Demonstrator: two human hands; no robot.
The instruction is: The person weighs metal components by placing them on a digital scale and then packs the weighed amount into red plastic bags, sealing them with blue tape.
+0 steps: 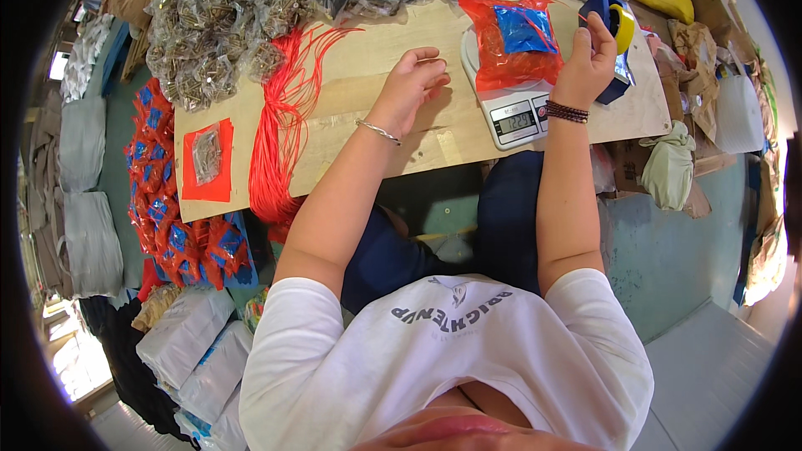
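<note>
A red plastic bag with a blue packet inside (514, 44) lies on a white digital scale (515, 123) whose display is lit. My right hand (589, 62) is raised just right of the bag, in front of a blue tape dispenser with a yellow roll (623, 28); whether its fingers pinch a thin red strand cannot be told. My left hand (416, 84) hovers over the plywood table (351, 100), fingers loosely curled and apart, holding nothing. To its left a bundle of red plastic strings (276, 138) hangs over the table's front edge.
Many clear bags of screws (213, 25) are heaped along the back. A small clear packet (207, 153) lies on red sheets (216, 191) at the left. Filled red bags (156, 169) are piled beyond the left edge. A pale green cloth bundle (667, 166) sits at right.
</note>
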